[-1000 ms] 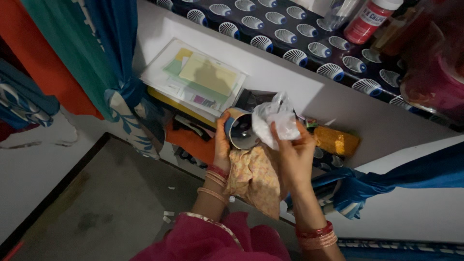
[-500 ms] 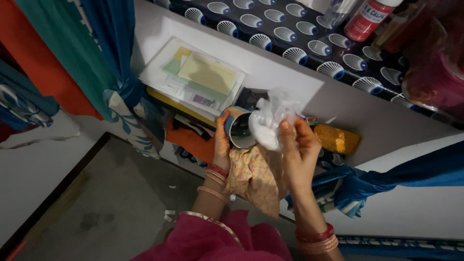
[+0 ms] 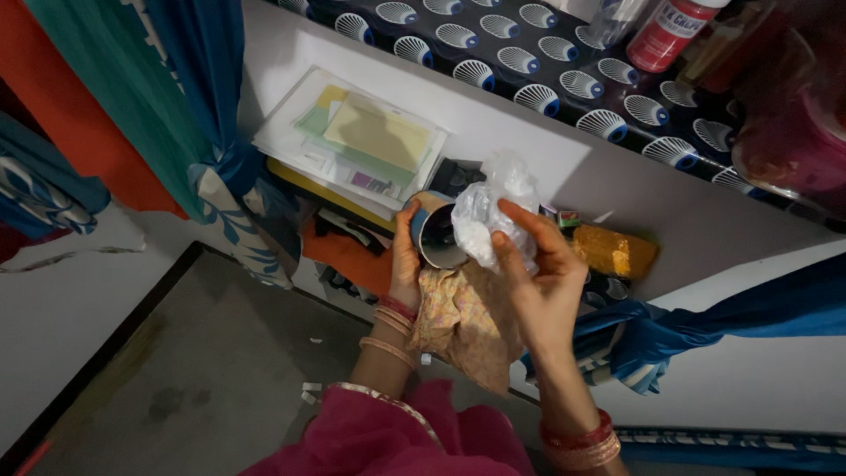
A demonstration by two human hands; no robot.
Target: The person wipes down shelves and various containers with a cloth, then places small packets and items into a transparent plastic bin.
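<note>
My left hand (image 3: 405,264) grips a round open tin (image 3: 438,234) by its side, tilted so its dark inside faces me. My right hand (image 3: 538,278) holds a crumpled clear plastic bag of white stuff (image 3: 493,216) right at the tin's mouth. A floral beige cloth (image 3: 467,322) hangs below both hands, under the tin. Bangles ring both wrists, and a pink sleeve covers my left forearm.
A clear plastic folder of papers (image 3: 357,141) lies on the lower shelf. A yellow packet (image 3: 617,251) sits to the right. The upper shelf's patterned liner (image 3: 529,62) carries a red bottle (image 3: 674,35). Blue-green curtains (image 3: 176,115) hang at left; grey floor (image 3: 176,370) below.
The right hand has brought the plastic bag closer to the tin's mouth and turned it slightly. The left hand keeps the tin in place.
</note>
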